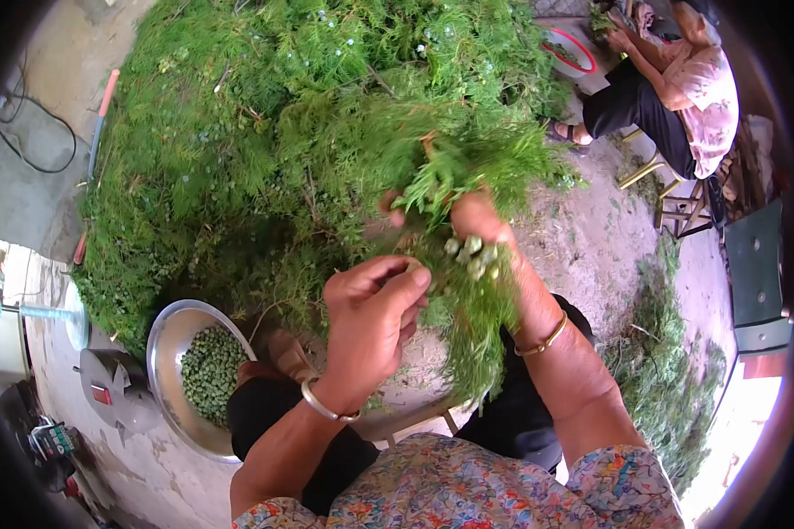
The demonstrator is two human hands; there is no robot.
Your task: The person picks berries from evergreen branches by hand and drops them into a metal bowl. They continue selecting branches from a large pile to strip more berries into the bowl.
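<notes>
My right hand (478,217) is wrapped round a leafy green sprig (481,326) that spreads above and below it, slightly blurred. Pale green berries (475,256) hang on the sprig just below that hand. Left of the berries, my left hand (378,304) has its fingers curled and thumb pressed to the index finger; whatever may be in the pinch is too small to make out. A metal bowl (169,339) with many green berries (212,375) stands at the lower left, beside my leg.
A large heap of cut branches (238,132) fills the ground ahead. At the upper right a seated person (692,88) handles greenery near a red-rimmed basin (582,46). More cuttings (657,370) lie at the right. A hose (101,115) lies at the left.
</notes>
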